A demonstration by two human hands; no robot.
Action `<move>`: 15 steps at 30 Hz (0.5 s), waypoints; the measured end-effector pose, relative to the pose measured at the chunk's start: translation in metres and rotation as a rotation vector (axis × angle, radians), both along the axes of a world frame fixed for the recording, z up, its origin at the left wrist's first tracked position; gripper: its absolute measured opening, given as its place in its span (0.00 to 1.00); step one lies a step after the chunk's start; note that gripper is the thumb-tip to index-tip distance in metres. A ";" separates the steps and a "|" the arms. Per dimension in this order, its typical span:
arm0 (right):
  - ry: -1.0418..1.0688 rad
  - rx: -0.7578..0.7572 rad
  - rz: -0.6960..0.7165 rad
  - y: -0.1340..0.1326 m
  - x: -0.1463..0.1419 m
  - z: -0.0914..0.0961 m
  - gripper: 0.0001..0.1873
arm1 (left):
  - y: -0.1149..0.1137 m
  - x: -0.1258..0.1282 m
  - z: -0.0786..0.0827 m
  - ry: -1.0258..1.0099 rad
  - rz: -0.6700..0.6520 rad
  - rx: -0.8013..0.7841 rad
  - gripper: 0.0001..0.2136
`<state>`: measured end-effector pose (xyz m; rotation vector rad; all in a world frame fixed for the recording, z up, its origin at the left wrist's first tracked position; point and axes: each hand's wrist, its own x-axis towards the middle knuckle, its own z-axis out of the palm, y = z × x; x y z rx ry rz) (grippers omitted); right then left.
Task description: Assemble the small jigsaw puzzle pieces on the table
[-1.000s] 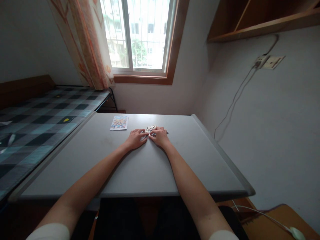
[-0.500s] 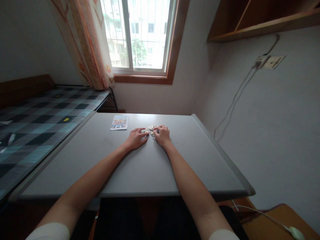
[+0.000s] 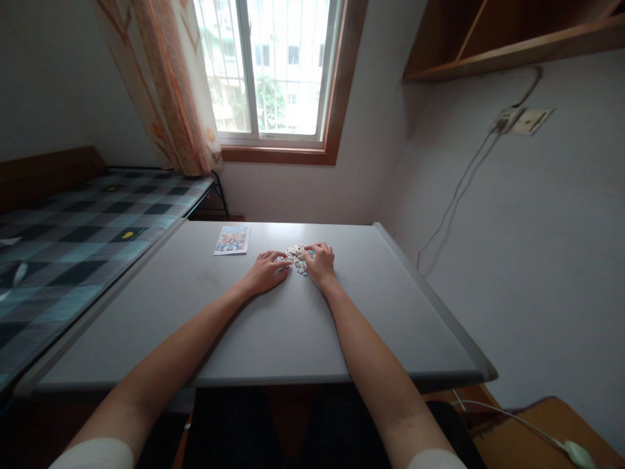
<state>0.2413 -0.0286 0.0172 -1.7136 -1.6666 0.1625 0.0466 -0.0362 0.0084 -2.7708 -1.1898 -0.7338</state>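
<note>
A small heap of jigsaw puzzle pieces lies towards the far side of the grey table, some showing pale backs and others coloured faces. At the heap's left edge, my left hand rests with fingers apart, its fingertips touching the pieces. My right hand curves around the right edge, fingers spread over the pieces and the thumb towards the middle. Parts of the heap are hidden under the fingers. A colourful printed picture sheet lies flat to the left of my left hand.
A bed with a checked cover stands along the table's left side. Beyond the far edge are a window and a curtain. On the right are a wall with a socket, a hanging cable and a wooden shelf.
My right hand has shifted slightly right, uncovering more coloured pieces in the heap's middle. My left hand has stayed nearly in place. The picture sheet lies as before.
</note>
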 end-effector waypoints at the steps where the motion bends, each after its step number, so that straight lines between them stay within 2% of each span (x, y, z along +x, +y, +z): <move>1: 0.003 0.003 0.000 0.000 0.000 0.000 0.11 | 0.000 0.000 0.000 0.002 0.026 0.003 0.15; 5: 0.010 0.016 0.002 0.001 0.000 0.000 0.11 | -0.001 0.000 -0.001 0.043 0.089 -0.024 0.16; 15: 0.035 0.061 -0.034 0.001 0.001 0.001 0.12 | -0.002 0.000 0.002 0.095 0.109 -0.065 0.18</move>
